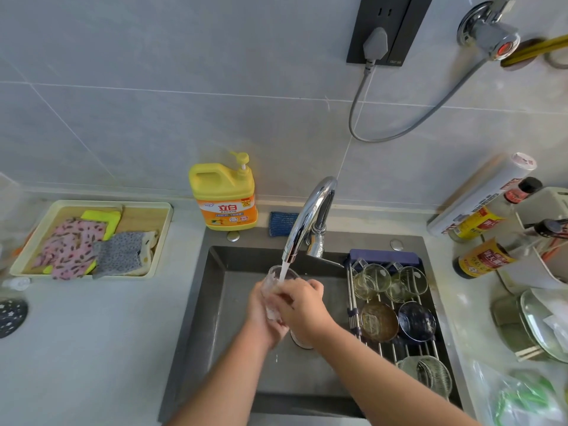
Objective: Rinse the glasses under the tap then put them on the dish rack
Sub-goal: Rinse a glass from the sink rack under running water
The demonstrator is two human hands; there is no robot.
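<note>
A clear drinking glass (pixel 274 287) is held tilted under the chrome tap (pixel 307 216), and running water pours into its mouth. My left hand (pixel 261 315) cups the glass from below and behind. My right hand (pixel 302 305) wraps its front, fingers over the rim side. Both hands are over the dark sink (pixel 221 302). The roll-up dish rack (pixel 396 342) spans the sink's right side. On it lie two glass mugs (pixel 372 279) (pixel 408 282), a brown bowl (pixel 378 322), a dark bowl (pixel 416 322) and a ribbed clear glass (pixel 430 376).
A yellow detergent bottle (pixel 224 198) stands behind the sink, with a blue sponge (pixel 281 224) beside it. A tray of cloths (pixel 92 238) sits on the left counter. Sauce bottles (pixel 485 256), a glass lid (pixel 544 327) and a plastic bag (pixel 519 398) crowd the right counter.
</note>
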